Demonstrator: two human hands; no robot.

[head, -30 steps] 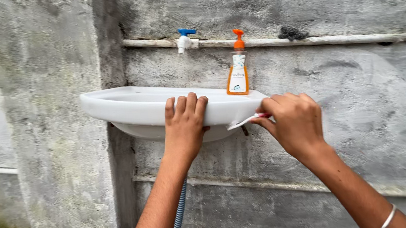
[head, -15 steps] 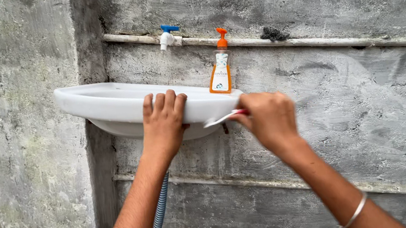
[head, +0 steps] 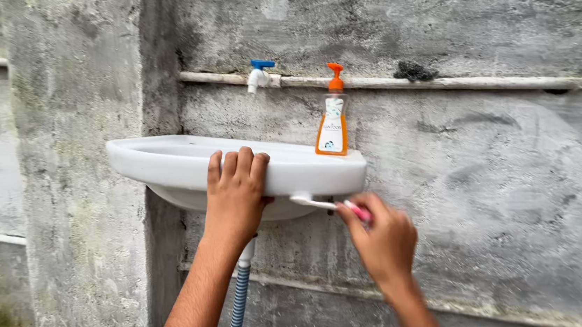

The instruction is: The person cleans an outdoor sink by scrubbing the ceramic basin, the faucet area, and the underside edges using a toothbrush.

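right hand (head: 382, 240) dropped below sink (head: 164, 160) rim | toothbrush (head: 322, 203) under edge

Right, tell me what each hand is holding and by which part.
The right hand holds a white toothbrush by its pink handle end. The left hand grips the white ceramic wall basin at its front rim.

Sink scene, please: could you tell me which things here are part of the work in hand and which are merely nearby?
In use:
- white sink, gripped at its front rim by the left hand
- toothbrush, held by the right hand, head against the sink's underside

Merely nearby:
- orange soap dispenser on the sink's ledge
- blue-handled tap
- wall pipe
- drain hose
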